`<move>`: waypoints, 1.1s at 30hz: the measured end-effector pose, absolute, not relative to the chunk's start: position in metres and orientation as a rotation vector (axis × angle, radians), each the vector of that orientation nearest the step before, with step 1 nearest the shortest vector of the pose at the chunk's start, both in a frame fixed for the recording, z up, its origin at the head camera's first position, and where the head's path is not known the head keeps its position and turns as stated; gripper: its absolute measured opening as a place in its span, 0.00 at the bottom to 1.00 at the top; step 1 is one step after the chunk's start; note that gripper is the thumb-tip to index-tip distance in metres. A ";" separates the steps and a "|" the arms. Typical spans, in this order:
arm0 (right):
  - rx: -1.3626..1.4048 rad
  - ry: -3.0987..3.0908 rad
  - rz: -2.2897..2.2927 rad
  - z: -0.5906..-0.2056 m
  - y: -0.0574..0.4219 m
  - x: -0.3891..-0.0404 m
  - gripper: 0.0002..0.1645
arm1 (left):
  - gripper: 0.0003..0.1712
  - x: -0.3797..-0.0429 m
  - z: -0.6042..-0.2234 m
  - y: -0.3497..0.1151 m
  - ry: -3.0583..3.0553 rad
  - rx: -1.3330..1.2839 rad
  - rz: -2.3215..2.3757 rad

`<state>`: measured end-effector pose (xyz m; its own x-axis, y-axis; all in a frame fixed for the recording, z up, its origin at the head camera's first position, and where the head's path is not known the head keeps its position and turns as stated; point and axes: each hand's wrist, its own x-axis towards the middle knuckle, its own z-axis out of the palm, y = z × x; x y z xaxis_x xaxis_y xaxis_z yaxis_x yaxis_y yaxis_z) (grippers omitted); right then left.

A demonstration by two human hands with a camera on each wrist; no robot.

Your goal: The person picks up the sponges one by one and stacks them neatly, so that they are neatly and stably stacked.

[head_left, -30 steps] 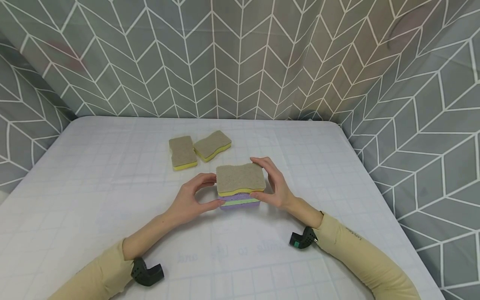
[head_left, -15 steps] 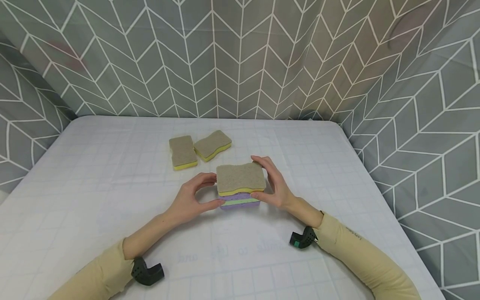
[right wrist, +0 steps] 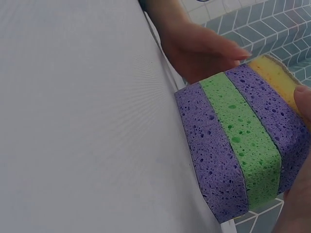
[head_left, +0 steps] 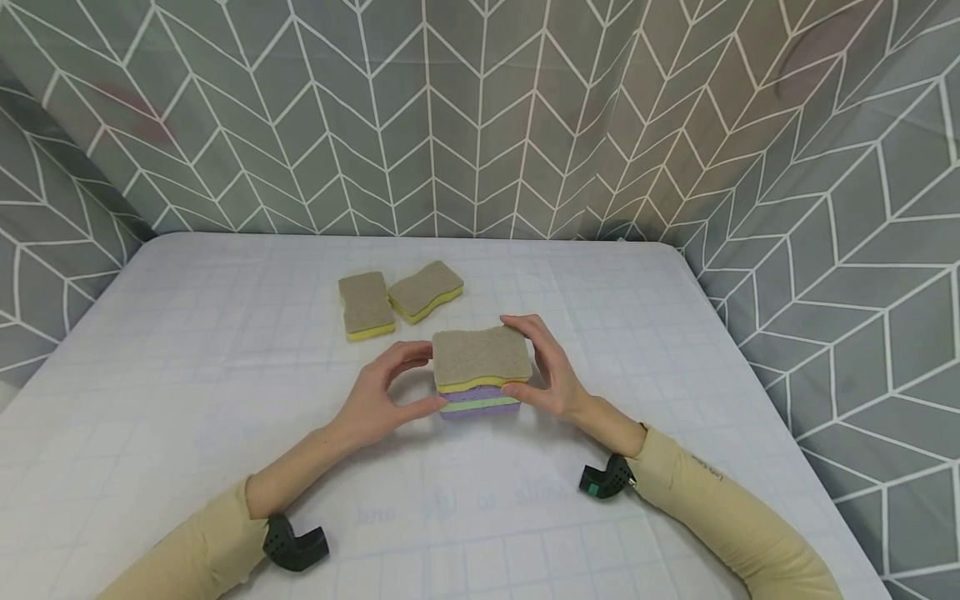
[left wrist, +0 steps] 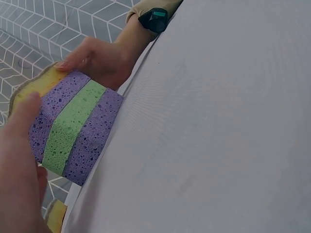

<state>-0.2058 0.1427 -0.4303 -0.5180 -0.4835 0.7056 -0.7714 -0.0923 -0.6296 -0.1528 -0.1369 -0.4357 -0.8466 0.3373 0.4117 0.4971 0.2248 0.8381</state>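
A block of sponges stands on the table in front of me. On top lies a grey-faced yellow sponge [head_left: 482,357]; beneath it come a purple sponge [right wrist: 265,104], a green sponge [right wrist: 241,136] and another purple sponge [left wrist: 97,136]. My right hand [head_left: 553,377] pinches the top sponge at its right end, thumb on the front edge and fingers at the back. Around the left end curves my left hand [head_left: 377,398], its thumb at the front corner beside the purple and green layers. The left fingertips are partly hidden behind the stack.
Two more grey-and-yellow sponges, one upright to the left [head_left: 366,305] and one slanted [head_left: 425,291], lie behind the stack. A white gridded cloth [head_left: 187,400] covers the table. Patterned curtains [head_left: 450,125] hang behind the far edge and at the sides.
Both hands and the stack stay almost in place. The left hand has shifted very slightly, its thumb tip a little up and back from the stack's corner.
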 end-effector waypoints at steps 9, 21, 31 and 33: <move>1.353 -1.940 1.699 -0.429 0.141 -0.203 0.50 | 0.41 -0.154 -0.427 -0.132 -2.205 -0.847 -1.733; 1.283 -1.941 1.793 -0.430 0.139 -0.198 0.48 | 0.41 -0.153 -0.422 -0.130 -2.193 -0.861 -1.718; 1.277 -1.924 1.778 -0.432 0.138 -0.199 0.46 | 0.21 -0.168 -0.424 -0.136 -2.331 -0.506 -1.618; 1.270 -1.931 1.774 -0.432 0.138 -0.199 0.46 | 0.25 -0.171 -0.425 -0.137 -2.416 -0.417 -1.584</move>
